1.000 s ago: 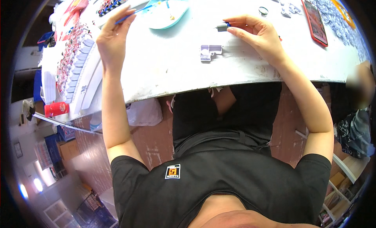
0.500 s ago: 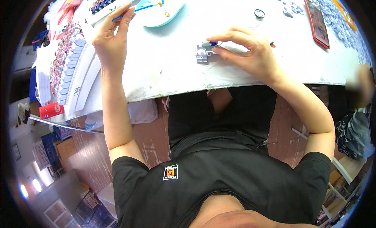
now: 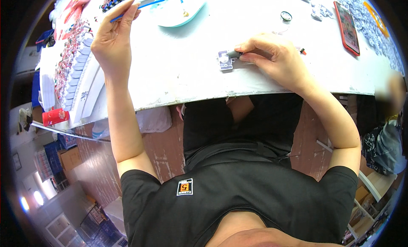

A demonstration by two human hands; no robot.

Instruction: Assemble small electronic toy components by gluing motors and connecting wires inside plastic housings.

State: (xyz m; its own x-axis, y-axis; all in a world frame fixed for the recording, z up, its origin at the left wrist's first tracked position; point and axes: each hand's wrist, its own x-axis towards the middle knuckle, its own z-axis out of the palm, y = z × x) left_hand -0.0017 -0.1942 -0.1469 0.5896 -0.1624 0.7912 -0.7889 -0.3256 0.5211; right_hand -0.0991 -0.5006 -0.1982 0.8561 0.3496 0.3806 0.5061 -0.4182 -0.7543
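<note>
My left hand (image 3: 112,41) is raised at the upper left, thumb and fingers pinched round the blue handle of a thin brush (image 3: 146,4). The brush's tip reaches over a pale turquoise dish (image 3: 178,23), where a second blue stick leans. Over the table, my right hand (image 3: 276,59) pinches a small grey cylindrical part (image 3: 233,54), possibly a little motor. Its end lies against a whitish translucent plastic piece (image 3: 225,66) on the table. Whether the two are joined I cannot tell.
Rows of white pieces with red-and-white wires (image 3: 70,62) line the left side. A round black-rimmed disc (image 3: 286,16), a small red-and-black part (image 3: 302,50) and a red-edged phone (image 3: 347,30) lie to the right. Many pale plastic parts (image 3: 361,15) are heaped at the far right.
My left hand has drawn the brush slightly left relative to the dish. In my right hand the cylinder has turned and come down to the plastic piece; its grey side now shows instead of blue.
</note>
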